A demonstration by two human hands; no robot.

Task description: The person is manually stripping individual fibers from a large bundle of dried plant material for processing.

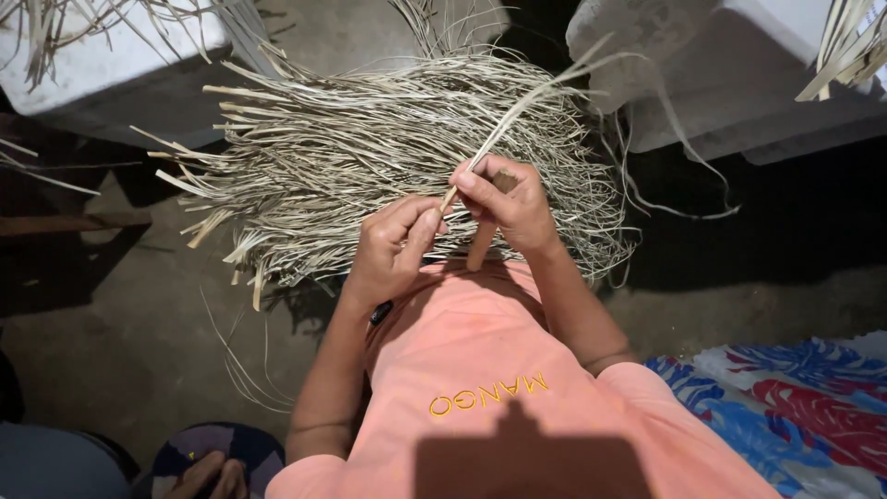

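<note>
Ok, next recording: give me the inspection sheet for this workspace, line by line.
Surface: bare, dusty ground, dimly lit.
Job's things: large pile of dried pale strips lying ahead of the person; one long strip rises from between the hands; a short brown handle-like tool sits under the right hand.
Clutter: loose strips scattered on the ground.
Grippers: left hand pinches the strip's lower end; right hand closes on strip and tool.
Cables: nothing seen.
Surroundings: pale blocks at the top corners, patterned blue and red cloth at lower right, another person's hand at the bottom edge.
</note>
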